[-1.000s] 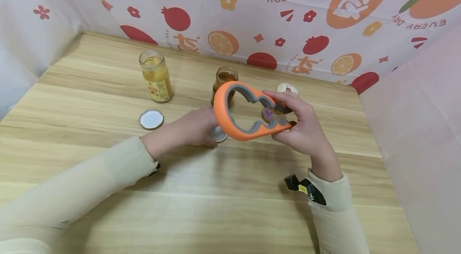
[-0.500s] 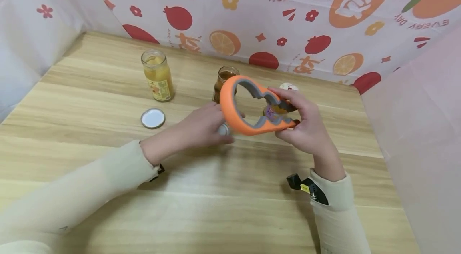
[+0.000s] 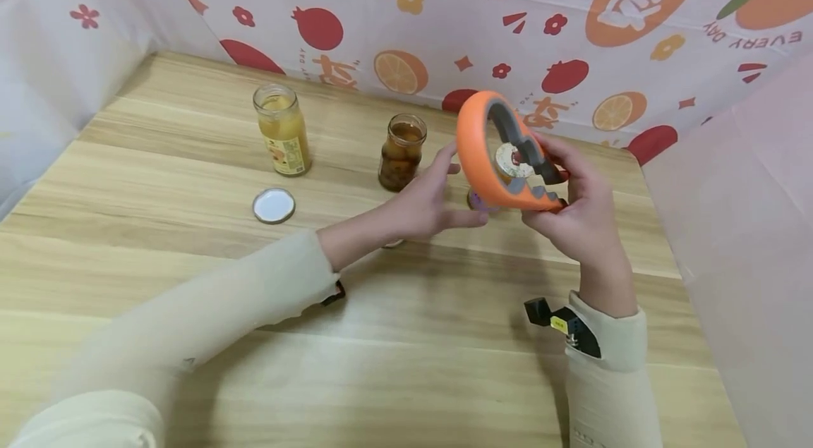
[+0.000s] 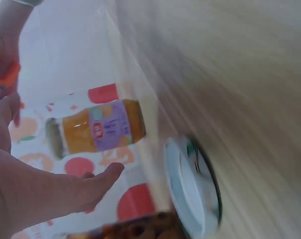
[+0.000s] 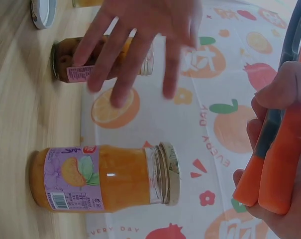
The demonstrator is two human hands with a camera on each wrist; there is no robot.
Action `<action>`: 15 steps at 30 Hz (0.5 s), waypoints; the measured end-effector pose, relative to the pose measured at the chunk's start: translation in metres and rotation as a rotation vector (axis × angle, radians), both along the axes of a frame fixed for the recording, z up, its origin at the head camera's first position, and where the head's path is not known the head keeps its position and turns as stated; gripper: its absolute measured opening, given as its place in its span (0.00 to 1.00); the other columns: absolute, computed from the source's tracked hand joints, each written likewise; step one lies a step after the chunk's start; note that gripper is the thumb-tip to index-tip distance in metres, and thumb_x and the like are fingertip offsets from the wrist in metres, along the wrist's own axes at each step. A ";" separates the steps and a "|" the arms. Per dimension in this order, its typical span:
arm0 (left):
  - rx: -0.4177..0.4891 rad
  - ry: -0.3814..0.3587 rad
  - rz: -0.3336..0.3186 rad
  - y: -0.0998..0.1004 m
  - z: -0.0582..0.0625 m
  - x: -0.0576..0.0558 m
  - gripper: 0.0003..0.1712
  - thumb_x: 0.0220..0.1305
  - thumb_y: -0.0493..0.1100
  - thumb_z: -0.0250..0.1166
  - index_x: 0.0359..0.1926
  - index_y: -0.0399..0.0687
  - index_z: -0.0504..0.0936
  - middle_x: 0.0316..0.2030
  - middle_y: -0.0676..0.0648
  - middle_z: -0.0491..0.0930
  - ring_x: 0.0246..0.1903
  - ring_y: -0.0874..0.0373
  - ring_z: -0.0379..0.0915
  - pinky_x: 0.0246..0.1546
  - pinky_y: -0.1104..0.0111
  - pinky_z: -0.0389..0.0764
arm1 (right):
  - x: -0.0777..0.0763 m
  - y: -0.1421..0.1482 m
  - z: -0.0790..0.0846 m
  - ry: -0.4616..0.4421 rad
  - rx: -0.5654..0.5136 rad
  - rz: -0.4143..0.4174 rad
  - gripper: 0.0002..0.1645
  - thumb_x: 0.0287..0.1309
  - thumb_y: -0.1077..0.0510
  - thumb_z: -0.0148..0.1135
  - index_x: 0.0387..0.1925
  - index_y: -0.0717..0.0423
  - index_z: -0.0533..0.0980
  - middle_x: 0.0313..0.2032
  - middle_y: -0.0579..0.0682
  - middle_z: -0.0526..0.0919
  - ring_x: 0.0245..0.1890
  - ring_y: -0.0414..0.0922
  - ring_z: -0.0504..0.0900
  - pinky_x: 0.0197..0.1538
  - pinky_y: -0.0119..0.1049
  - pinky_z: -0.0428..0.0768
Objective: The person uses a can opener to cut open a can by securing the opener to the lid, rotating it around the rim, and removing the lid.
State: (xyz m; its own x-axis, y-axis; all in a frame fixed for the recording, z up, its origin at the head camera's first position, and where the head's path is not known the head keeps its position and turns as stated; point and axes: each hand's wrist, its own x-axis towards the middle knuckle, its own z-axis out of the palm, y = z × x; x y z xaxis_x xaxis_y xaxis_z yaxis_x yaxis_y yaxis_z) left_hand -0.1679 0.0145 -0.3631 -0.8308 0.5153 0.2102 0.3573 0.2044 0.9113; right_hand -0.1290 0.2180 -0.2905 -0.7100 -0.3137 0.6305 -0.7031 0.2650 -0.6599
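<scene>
My right hand [image 3: 581,204] grips an orange jar opener [image 3: 475,152] with a grey toothed inner edge, held in the air by its handles. Behind it stands a lidded jar [image 5: 123,179] of orange fruit with a purple label; the head view shows its patterned lid [image 3: 508,160] through the opener's loop. My left hand [image 3: 425,204] reaches toward this jar, fingers spread and holding nothing, still apart from it in the right wrist view. An open jar [image 3: 401,155] of dark brown fruit stands just behind the left hand. One loose lid [image 4: 190,186] lies beneath that hand, mostly hidden in the head view.
An uncapped jar [image 3: 284,137] of yellow fruit stands at the back left. In front of it another lid [image 3: 274,206] lies with its white inside up. The wooden table [image 3: 381,377] ends at a fruit-print cloth [image 3: 356,25] behind and plain cloth at both sides.
My left hand has let go of the loose lid near the brown jar and moved right, fingers spreading. My right hand has carried the jar opener to the right and turned it.
</scene>
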 end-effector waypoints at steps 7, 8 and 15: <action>0.001 -0.320 0.084 0.038 -0.003 -0.022 0.66 0.46 0.55 0.75 0.72 0.60 0.35 0.67 0.38 0.54 0.65 0.48 0.50 0.59 0.51 0.63 | -0.001 0.005 0.000 0.027 -0.008 -0.044 0.43 0.29 0.83 0.54 0.58 0.72 0.68 0.40 0.69 0.77 0.41 0.50 0.75 0.35 0.31 0.71; 0.012 -0.332 0.083 0.042 -0.004 -0.025 0.64 0.47 0.53 0.75 0.72 0.59 0.36 0.67 0.38 0.54 0.64 0.49 0.51 0.59 0.52 0.63 | -0.002 0.005 0.000 0.033 -0.008 -0.047 0.43 0.29 0.83 0.54 0.58 0.72 0.67 0.40 0.69 0.77 0.41 0.50 0.75 0.35 0.32 0.71; 0.345 -0.484 -0.025 0.064 -0.007 -0.041 0.48 0.51 0.26 0.68 0.66 0.52 0.50 0.60 0.44 0.58 0.54 0.49 0.63 0.39 0.45 0.78 | -0.005 0.005 0.001 0.042 -0.025 -0.030 0.43 0.30 0.82 0.56 0.59 0.72 0.66 0.39 0.72 0.76 0.40 0.53 0.75 0.35 0.33 0.69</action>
State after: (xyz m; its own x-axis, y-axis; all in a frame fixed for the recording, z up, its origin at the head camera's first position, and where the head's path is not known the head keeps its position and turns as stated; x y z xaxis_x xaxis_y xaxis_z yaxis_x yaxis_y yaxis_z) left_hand -0.2094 0.0787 -0.3700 -0.8626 0.5049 -0.0309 -0.1146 -0.1356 0.9841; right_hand -0.1341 0.2228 -0.2896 -0.6918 -0.2758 0.6674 -0.7221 0.2702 -0.6368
